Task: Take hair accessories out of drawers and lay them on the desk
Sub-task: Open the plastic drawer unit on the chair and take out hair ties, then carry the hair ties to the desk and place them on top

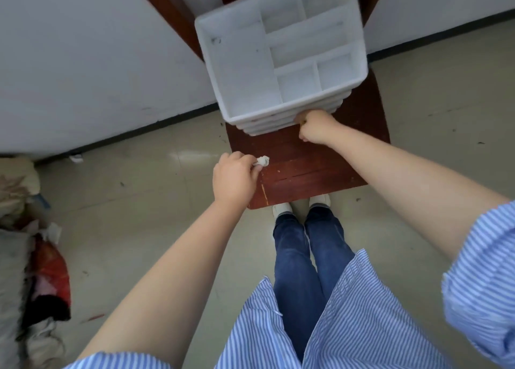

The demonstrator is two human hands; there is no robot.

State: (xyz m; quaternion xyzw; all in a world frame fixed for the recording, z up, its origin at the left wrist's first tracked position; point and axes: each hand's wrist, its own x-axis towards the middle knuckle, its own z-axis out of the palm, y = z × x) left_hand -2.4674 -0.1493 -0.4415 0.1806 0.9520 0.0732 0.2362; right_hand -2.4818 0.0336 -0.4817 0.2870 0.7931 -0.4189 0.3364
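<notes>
Desk [312, 171]: dark red wood — white drawer unit [281, 54] on far part.
Left hand [234, 178]: arm outstretched, pinching white hair accessory [263, 161].
Right hand [316, 126]: fisted at drawer front — grip unclear.

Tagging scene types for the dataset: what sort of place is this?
Probably a plain indoor room, maybe a spare or storage room. A small dark red wooden desk stands against a bare white wall, carrying a white plastic drawer unit. Bundled cloth and bags lie heaped on the floor.
</notes>
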